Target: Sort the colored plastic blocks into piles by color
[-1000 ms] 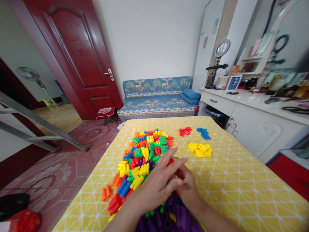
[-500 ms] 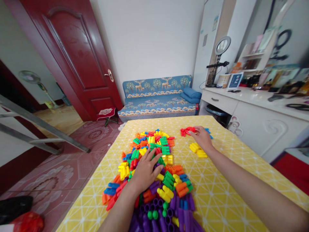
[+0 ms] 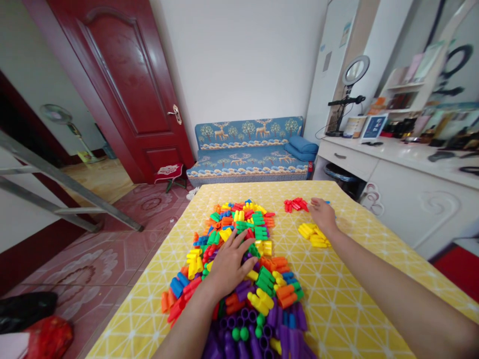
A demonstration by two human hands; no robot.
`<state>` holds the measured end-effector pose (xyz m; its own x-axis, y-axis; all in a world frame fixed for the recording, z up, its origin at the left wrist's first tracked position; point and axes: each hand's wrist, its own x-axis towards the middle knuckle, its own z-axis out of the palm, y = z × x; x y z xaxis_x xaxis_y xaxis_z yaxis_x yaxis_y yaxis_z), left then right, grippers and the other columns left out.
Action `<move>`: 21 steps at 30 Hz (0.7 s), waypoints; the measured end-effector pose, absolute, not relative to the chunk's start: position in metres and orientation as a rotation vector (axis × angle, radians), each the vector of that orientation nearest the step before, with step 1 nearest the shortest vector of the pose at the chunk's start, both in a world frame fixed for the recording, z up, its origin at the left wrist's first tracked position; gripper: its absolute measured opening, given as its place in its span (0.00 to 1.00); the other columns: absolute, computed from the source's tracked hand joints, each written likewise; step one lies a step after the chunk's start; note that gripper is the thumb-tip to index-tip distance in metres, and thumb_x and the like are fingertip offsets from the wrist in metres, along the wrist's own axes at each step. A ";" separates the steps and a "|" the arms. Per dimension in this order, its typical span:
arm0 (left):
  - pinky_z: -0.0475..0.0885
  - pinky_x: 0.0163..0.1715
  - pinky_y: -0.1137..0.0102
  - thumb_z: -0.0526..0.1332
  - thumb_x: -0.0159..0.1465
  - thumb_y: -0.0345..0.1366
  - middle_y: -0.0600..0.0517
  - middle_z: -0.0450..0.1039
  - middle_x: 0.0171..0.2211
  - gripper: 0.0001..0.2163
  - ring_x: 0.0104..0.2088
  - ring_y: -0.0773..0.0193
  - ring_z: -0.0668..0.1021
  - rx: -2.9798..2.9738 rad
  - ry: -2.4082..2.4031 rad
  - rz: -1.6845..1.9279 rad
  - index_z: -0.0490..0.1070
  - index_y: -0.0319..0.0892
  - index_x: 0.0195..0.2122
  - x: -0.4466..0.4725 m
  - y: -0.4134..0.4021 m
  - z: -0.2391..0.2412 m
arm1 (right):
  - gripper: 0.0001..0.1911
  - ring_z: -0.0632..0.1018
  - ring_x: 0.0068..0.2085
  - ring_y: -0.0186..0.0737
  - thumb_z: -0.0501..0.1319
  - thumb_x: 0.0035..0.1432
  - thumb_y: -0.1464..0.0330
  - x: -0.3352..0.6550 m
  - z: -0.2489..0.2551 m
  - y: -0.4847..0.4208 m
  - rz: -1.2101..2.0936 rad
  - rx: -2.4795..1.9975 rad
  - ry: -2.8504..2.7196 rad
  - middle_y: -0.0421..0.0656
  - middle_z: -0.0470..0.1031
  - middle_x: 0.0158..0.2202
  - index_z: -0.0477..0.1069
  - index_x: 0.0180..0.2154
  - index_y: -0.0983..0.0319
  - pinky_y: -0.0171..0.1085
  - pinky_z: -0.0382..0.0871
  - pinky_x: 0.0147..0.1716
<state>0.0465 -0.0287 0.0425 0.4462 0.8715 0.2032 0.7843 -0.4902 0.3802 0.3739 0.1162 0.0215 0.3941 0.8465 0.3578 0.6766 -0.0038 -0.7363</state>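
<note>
A big heap of plastic building pieces (image 3: pixel 239 249) in many colours lies on a table with a yellow patterned cloth (image 3: pixel 355 279). My left hand (image 3: pixel 228 264) rests flat on the heap with its fingers spread. My right hand (image 3: pixel 322 215) reaches to the far right of the table, fingers loosely curled, palm down, between a small group of red pieces (image 3: pixel 295 204) and a group of yellow pieces (image 3: pixel 314 235). It covers most of a blue group; only a sliver of blue shows past it. Nothing is visibly held in either hand.
A purple assembled cluster (image 3: pixel 250 334) sits at the table's near edge. Beyond the table stand a blue patterned sofa (image 3: pixel 249 152), a red door (image 3: pixel 123 89) and a white dresser (image 3: pixel 404 184) with a ring light (image 3: pixel 354 72). A metal ladder (image 3: pixel 56 189) leans at left.
A second ago both hands worked together over the heap's near end. The right hand then reached out to the sorted groups and has drawn back slightly; the left hand stayed flat on the heap.
</note>
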 end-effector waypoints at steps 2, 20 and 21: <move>0.56 0.63 0.52 0.54 0.65 0.45 0.51 0.55 0.65 0.22 0.67 0.51 0.52 2.467 1.441 0.560 0.62 0.50 0.60 0.047 -0.029 0.043 | 0.19 0.77 0.43 0.43 0.55 0.55 0.64 0.361 0.023 0.092 0.218 -1.637 -1.359 0.53 0.75 0.48 0.70 0.46 0.67 0.41 0.69 0.45; 0.52 0.64 0.54 0.56 0.64 0.45 0.52 0.53 0.66 0.22 0.67 0.52 0.51 2.433 1.448 0.585 0.63 0.50 0.60 0.045 -0.027 0.037 | 0.20 0.78 0.35 0.43 0.61 0.53 0.54 0.285 -0.030 -0.039 0.859 -1.295 -1.316 0.47 0.78 0.35 0.73 0.40 0.62 0.40 0.73 0.34; 0.53 0.64 0.54 0.56 0.64 0.45 0.52 0.52 0.66 0.22 0.67 0.52 0.51 2.428 1.450 0.588 0.63 0.49 0.60 0.045 -0.028 0.037 | 0.20 0.78 0.35 0.43 0.60 0.53 0.53 0.285 -0.030 -0.040 0.849 -1.301 -1.324 0.47 0.79 0.36 0.73 0.40 0.62 0.40 0.73 0.34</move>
<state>0.0449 -0.0276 0.0368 0.4224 0.8814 0.2114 0.7797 -0.4722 0.4112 0.2848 -0.0398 -0.0298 0.1370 0.9716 0.1928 0.2301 0.1581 -0.9602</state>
